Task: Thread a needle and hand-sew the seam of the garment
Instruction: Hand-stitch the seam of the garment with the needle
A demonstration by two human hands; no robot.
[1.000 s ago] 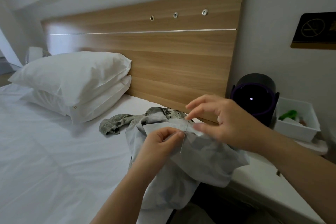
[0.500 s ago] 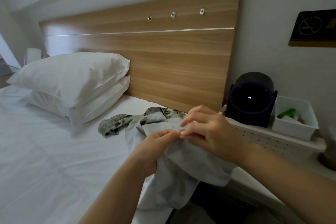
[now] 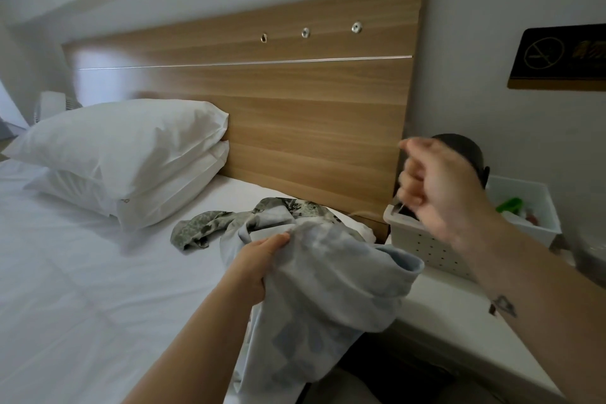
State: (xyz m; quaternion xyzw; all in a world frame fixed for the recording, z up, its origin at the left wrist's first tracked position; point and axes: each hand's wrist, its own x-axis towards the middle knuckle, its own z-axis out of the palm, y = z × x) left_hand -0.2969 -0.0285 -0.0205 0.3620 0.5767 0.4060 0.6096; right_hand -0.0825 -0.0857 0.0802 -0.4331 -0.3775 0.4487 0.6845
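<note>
A pale grey-blue patterned garment (image 3: 328, 285) is bunched at the bed's right edge and hangs down toward me. My left hand (image 3: 259, 259) grips its folded edge near the top. My right hand (image 3: 436, 187) is raised up and to the right, blurred, its fingers curled and pinching a thin needle (image 3: 400, 203) near its lower edge. A faint thread (image 3: 367, 211) runs from that hand back down to the garment.
Two white pillows (image 3: 131, 154) lie against a wooden headboard (image 3: 311, 108) on the white bed (image 3: 82, 289). On the white bedside shelf (image 3: 459, 321) stand a perforated white basket (image 3: 426, 246), a dark round device (image 3: 465, 151) and a white bin (image 3: 537, 220).
My right hand has left the seam and swung up and to the right, drawing the thread out. My left hand keeps its hold on the garment, which has shifted slightly.
</note>
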